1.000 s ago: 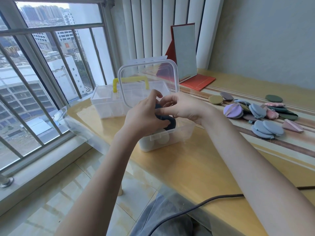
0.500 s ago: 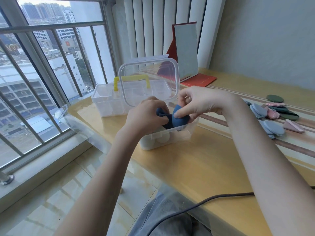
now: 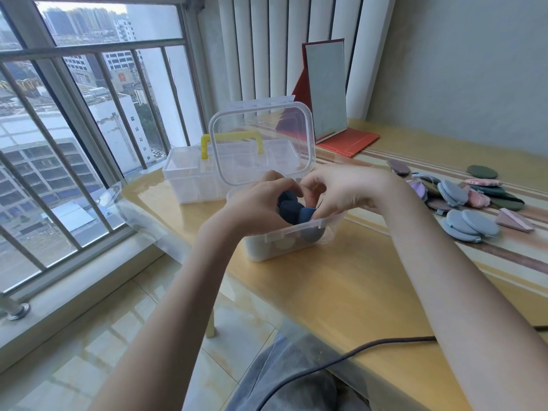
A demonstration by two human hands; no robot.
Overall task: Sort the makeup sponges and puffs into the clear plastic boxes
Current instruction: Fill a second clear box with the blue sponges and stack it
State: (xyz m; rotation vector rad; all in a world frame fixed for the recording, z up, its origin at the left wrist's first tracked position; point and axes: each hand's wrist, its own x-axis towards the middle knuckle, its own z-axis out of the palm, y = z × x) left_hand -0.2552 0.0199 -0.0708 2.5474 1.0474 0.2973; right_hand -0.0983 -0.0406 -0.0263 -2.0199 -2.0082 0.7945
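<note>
both hands sit over the small clear box (image 3: 292, 240). left hand (image 3: 255, 203) fingers curl round dark blue sponges (image 3: 292, 210), right hand (image 3: 344, 192) fingertips pinch them too. loose puffs (image 3: 471, 203) lie well right of the fingers.

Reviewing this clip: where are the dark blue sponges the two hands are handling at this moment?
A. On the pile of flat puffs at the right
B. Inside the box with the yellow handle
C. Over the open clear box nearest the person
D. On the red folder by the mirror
C. Both the left hand and right hand hold the dark blue sponges at the mouth of the open clear box, lid up.
</note>
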